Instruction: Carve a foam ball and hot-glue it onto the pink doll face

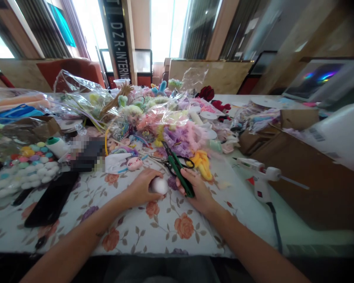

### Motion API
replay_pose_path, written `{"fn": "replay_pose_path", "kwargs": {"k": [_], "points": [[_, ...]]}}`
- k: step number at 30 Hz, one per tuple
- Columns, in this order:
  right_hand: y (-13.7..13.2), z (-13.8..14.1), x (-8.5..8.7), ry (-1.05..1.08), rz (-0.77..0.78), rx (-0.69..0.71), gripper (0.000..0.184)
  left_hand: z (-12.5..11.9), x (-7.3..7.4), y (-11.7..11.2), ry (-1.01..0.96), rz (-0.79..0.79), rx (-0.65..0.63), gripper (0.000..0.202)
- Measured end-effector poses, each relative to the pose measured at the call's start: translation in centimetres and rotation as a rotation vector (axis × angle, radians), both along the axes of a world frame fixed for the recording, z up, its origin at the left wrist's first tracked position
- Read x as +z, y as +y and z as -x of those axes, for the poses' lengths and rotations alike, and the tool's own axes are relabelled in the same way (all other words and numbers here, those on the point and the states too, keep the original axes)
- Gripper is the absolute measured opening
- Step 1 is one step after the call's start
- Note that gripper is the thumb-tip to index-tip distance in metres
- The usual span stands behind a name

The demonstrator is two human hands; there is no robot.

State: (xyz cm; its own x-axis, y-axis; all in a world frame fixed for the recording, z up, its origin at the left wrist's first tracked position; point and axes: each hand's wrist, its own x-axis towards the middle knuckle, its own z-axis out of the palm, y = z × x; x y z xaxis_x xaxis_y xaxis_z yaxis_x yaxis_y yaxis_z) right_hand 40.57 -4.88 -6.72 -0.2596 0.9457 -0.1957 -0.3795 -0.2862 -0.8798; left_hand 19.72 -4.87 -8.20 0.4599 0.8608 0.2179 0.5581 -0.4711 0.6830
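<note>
Banner (117, 39), 11 o'clock: "DZR-INTERN", cut off. Left hand (144, 186) pinching white ball (159, 185); right hand (198, 190) gripping green cutter (174, 161).

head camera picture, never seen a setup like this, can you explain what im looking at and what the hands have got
There is no machine here: these are a person's own two bare hands, and the single picture comes from a camera worn on their head, looking forward and down. The left hand holds a white ball. The right hand grips a green tool, perhaps a cutter. Under them lies a flowered tablecloth. On the left are a black phone and pompoms; on the right, a white glue gun. A jumbled pile of craft supplies fills the far side, too tangled to name every piece.
</note>
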Motion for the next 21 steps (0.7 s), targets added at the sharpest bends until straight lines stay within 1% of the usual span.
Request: {"fn": "replay_pose_path", "kwargs": {"k": [2,4,8,10,13,16,19,21], "points": [[-0.1,0.0,0.0,-0.022,-0.011,0.012,0.033,-0.1,0.2,0.0,-0.022,-0.001,0.011,0.048],[-0.2,0.0,-0.1,-0.061,-0.029,0.04,0.033,0.0,0.3,-0.1,-0.073,0.02,0.052,0.046],[-0.4,0.0,-0.2,-0.17,-0.09,0.141,0.032,0.5,0.6,-0.9,-0.232,0.066,0.211,0.044],[-0.5,0.1,-0.2,-0.215,-0.112,0.159,0.032,0.8,0.5,-1.6,-0.288,0.068,0.283,0.044],[-0.8,0.3,-0.2,-0.293,-0.122,0.146,0.034,1.1,0.3,-2.5,-0.284,0.029,0.38,0.045],[-1.1,0.4,-0.3,-0.439,-0.191,0.139,0.033,1.1,0.0,-2.9,-0.283,0.003,0.468,0.047],[-1.9,0.5,-0.6,-0.604,-0.27,0.125,0.031,1.0,0.0,-3.2,-0.277,-0.008,0.541,0.042],[-2.6,0.4,-0.8,-0.644,-0.283,0.11,0.031,0.9,0.2,-3.5,-0.243,-0.073,0.563,0.039]]}}
